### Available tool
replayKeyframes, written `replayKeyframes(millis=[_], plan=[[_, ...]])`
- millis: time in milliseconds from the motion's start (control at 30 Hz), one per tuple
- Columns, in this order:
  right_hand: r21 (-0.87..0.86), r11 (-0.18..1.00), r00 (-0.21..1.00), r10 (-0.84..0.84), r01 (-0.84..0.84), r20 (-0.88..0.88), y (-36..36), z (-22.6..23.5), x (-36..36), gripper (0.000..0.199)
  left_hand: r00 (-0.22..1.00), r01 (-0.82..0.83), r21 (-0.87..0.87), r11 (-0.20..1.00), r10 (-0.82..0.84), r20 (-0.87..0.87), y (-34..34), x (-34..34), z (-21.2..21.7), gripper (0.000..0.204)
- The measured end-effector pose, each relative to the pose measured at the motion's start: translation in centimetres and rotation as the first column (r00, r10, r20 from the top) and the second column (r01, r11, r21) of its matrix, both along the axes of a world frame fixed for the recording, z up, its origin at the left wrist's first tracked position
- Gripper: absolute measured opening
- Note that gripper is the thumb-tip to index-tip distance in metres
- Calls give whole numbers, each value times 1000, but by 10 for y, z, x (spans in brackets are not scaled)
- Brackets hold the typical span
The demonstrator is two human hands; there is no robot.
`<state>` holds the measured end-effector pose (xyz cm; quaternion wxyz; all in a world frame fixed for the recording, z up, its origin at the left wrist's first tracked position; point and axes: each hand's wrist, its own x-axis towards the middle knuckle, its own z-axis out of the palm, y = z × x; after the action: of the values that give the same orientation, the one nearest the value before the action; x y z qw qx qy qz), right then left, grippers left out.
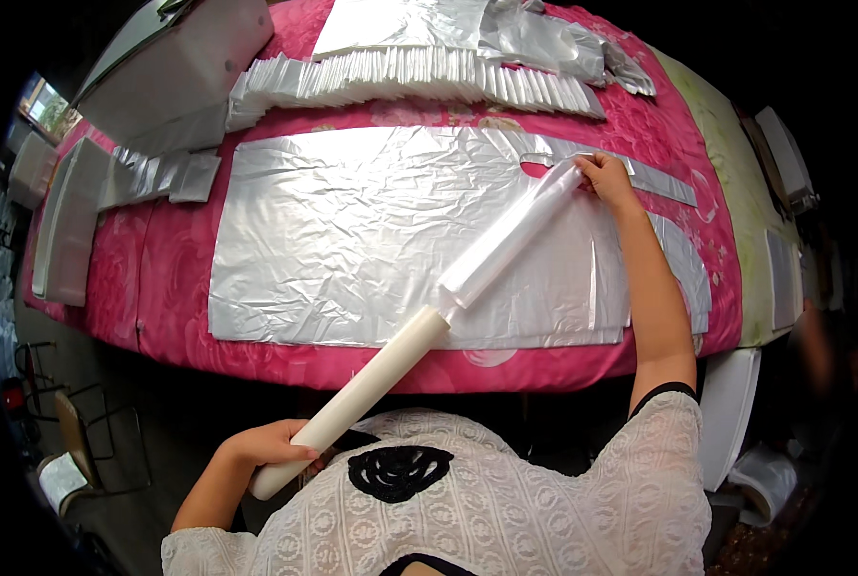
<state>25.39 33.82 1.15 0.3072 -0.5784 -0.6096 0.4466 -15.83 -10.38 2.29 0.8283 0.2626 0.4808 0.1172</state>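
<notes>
across the middle of the frame, a long white roller (391, 360) slants from lower left to upper right. left hand (268, 444) clenches its bare lower end; right hand (604, 179) grasps the plastic-wrapped upper tip, above a silver sheet (352, 240) on the pink table (160, 278).

A long cream tube (371, 384) slants up from lower left, its upper half sleeved in clear plastic film (511, 240) (slightly bunched), lying above the silver sheets (352, 240).
</notes>
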Motion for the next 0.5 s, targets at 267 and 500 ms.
replayKeyframes(millis=[267,500], plan=[[-20,991,990,129,-130,-59,-2,3,1,18,750,629,483,610,-310,-584,99,9,59,38],[-25,882,882,471,-471,-6,-34,13,-112,16,513,841,540,16,292,-807,191,73,52,52]])
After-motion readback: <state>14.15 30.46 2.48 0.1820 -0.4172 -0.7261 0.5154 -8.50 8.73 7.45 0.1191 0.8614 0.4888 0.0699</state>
